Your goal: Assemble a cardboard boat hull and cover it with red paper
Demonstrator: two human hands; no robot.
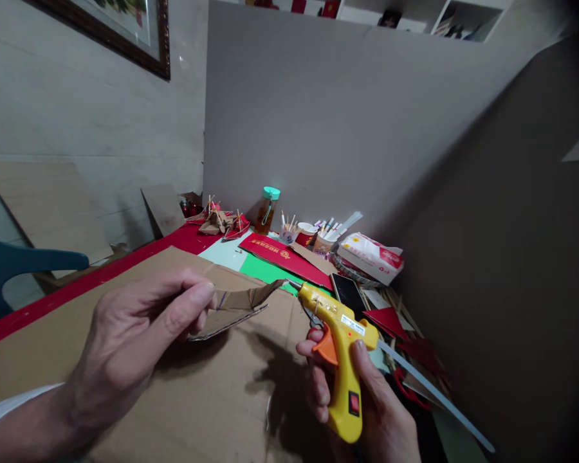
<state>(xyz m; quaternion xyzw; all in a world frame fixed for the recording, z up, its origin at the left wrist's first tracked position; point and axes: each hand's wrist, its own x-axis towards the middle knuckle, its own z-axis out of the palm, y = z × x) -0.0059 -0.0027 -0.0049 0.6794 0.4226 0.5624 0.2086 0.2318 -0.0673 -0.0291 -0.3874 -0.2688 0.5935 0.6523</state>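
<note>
One hot-glue gun (340,334) and one bent cardboard strip (241,299)

From where I stand I count two bare hands at work. The left hand (149,334) pinches the near end of the cardboard strip between thumb and fingers, and the strip reaches out toward the right hand (383,411) above one flat cardboard flap (231,321). The right hand is wrapped round the yellow grip of the gun, a finger curled at its single orange trigger (326,348). The one metal nozzle (294,284) sits at the strip's far end; whether the two touch, I cannot tell. One translucent glue stick (434,393) trails from the gun's back, to the right of the right hand, and one red switch (354,403) shows low on the grip.

Under both hands spreads a large cardboard sheet (212,411). Beyond them lies one red card (289,258) with gold lettering. Past it stand three paper cups: one with thin sticks (288,235), one red (305,236), one full of pens (324,244). One bottle (265,215) with a turquoise lid stands left of the cups. One smartphone (349,294) lies just past the gun, one tissue pack (371,257) farther out. Beyond the left hand, small boat-shaped cardboard models (222,222) crowd too closely to count. One blue chair (9,260) stands left of that hand.
</note>
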